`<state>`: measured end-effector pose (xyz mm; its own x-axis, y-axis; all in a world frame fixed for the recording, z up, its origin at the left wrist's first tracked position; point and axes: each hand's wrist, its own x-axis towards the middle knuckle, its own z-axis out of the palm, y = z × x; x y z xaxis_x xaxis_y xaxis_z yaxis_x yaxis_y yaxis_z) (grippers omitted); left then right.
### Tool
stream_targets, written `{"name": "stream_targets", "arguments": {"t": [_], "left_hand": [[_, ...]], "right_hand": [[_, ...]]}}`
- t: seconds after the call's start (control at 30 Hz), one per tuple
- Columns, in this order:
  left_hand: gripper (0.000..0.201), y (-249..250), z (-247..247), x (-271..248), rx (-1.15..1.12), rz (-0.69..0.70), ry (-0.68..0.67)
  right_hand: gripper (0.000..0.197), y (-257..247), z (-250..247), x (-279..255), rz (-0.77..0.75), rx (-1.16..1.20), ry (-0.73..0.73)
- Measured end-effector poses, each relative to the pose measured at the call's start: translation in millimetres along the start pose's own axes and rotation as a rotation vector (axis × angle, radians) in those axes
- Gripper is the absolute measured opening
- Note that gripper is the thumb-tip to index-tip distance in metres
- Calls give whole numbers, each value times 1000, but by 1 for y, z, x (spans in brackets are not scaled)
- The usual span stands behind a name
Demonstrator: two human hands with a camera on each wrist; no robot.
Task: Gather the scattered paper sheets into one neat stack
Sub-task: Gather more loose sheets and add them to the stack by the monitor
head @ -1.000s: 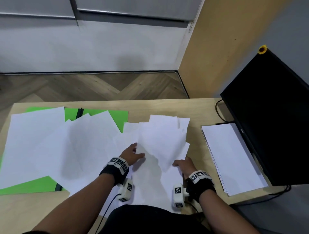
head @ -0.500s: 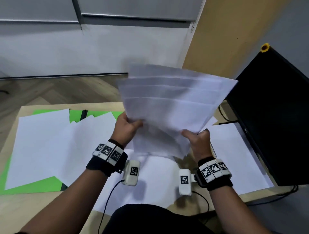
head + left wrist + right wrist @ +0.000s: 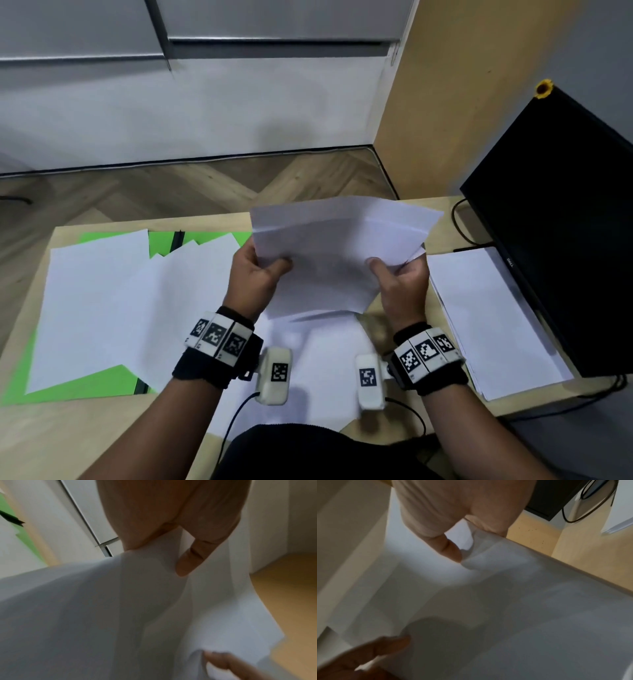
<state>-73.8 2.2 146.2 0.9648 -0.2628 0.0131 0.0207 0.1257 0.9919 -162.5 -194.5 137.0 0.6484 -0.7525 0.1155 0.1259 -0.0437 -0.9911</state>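
Observation:
A loose bundle of white sheets hangs upright above the desk, its edges uneven. My left hand grips its left side with the thumb on the near face. My right hand grips its right side the same way. The left wrist view shows my left hand pinching the bundle. The right wrist view shows my right hand pinching the bundle. More white sheets lie scattered across the left of the desk. One sheet lies under my wrists.
A neat stack of white paper lies at the desk's right side, beside a black monitor with cables. A green folder sits under the scattered sheets. The wooden desk ends just behind the bundle, with floor beyond.
Both hands took hold of the sheets at the desk's middle and raised them into the air. Since half a second ago the bundle has come down lower and closer to the desk.

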Motion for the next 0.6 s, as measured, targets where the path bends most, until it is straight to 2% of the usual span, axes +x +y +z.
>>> {"name": "stream_targets", "arguments": {"t": [0.07, 0.17, 0.23, 0.3, 0.43, 0.53, 0.6], "left_hand": [[43, -4, -7, 2, 44, 30, -25], [39, -30, -15, 1, 228, -145, -30], [31, -42, -13, -4, 304, -232, -38], [24, -40, -8, -7, 243, -246, -18], [28, -33, -11, -10, 59, -170, 30], [43, -45, -19, -15, 143, -183, 42], [46, -53, -18, -17, 230, -243, -21]], "right_hand": [[43, 7, -3, 1, 22, 12, -22], [34, 35, -6, -6, 260, -82, -80], [24, 50, -6, -11, 348, -168, -98], [20, 48, -2, -11, 329, -165, -78], [37, 41, -1, -8, 205, -102, -42], [43, 52, -2, -13, 243, -173, -56], [37, 57, 0, -16, 323, -189, -48]]}}
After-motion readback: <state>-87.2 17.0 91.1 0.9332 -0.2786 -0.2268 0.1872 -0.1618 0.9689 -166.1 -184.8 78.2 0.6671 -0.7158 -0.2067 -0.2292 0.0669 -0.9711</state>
